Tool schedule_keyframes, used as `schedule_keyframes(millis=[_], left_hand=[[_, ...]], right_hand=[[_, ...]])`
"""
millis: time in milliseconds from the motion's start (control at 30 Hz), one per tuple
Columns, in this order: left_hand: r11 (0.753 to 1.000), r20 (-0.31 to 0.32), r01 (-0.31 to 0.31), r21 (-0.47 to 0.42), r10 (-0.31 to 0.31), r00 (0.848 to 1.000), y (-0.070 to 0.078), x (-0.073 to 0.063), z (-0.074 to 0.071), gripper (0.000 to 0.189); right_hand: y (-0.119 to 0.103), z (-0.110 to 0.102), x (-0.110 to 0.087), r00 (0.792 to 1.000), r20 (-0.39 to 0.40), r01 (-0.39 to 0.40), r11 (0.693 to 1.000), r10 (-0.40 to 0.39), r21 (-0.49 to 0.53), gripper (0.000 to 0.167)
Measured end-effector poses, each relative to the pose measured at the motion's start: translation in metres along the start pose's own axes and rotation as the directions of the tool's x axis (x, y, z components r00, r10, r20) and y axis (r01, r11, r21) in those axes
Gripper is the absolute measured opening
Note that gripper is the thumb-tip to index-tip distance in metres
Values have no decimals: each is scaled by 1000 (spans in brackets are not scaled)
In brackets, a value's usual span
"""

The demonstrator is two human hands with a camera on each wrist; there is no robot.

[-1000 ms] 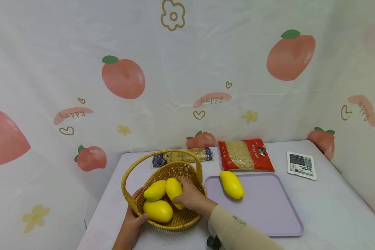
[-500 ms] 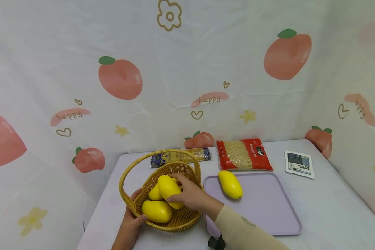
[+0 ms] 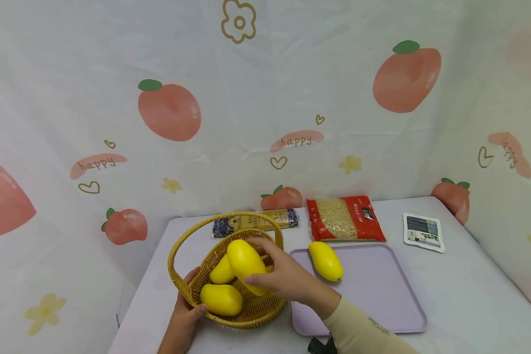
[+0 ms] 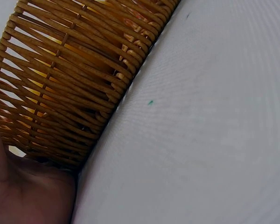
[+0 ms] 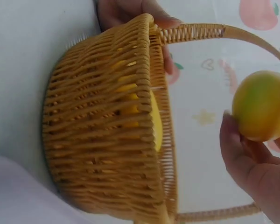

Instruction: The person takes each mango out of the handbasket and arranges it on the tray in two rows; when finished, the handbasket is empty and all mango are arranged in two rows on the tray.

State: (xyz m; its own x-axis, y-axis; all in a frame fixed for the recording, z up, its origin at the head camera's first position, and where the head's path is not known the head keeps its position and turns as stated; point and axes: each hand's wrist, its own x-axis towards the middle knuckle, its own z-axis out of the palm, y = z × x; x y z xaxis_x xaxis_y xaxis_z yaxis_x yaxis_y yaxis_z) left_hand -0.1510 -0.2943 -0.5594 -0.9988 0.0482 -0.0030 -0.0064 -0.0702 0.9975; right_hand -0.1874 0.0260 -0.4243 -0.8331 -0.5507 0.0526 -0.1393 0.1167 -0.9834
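Note:
A yellow mango (image 3: 245,260) is held between the thumb and fingers of my right hand (image 3: 287,275). In the right wrist view that mango (image 5: 260,105) hangs above the rim of the wicker basket (image 5: 98,126), one end of it greenish. My left hand (image 3: 183,317) grips the left side of the wicker basket (image 3: 256,314), thumb over the rim. Inside lie two more mangoes, a front one (image 3: 221,300) and a rear one (image 3: 221,273) partly hidden behind the held fruit. Another mango (image 3: 326,261) rests on the lilac tray (image 3: 376,295). The left wrist view has the basket's woven side (image 4: 70,70) close up.
Behind the basket lies a long blue and yellow noodle packet (image 3: 265,219). A red bag (image 3: 347,219) with a clear window is behind the tray. A flat white packet (image 3: 423,232) lies at the right. The basket's tall handle (image 3: 194,231) arches over its opening.
My right hand has taken hold of a mango among those in the basket and lifted it upward, then slightly right. The left hand keeps its grip on the basket.

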Motion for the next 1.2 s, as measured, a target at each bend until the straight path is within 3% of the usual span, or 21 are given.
schedule_keyframes(millis=[267,567,1033,1200], left_hand=[[1000,4,0,-9,0,1000,0,0,0,83],[1000,5,1,-23,-1,1000,0,0,-1,83],[1000,-13,4,-1,-4,1000,2,1,0,83],[1000,-4,-4,-11,4,1000,2,0,0,84]], right_hand=[[-3,-11,-20,1000,-25,14,1000,-14,22,72],[4,-33,-43,994,-105,15,1000,-15,-2,71],[27,-74,-77,967,-251,-25,997,42,71,73],[37,-89,-87,948,-304,-84,995,98,58,74]])
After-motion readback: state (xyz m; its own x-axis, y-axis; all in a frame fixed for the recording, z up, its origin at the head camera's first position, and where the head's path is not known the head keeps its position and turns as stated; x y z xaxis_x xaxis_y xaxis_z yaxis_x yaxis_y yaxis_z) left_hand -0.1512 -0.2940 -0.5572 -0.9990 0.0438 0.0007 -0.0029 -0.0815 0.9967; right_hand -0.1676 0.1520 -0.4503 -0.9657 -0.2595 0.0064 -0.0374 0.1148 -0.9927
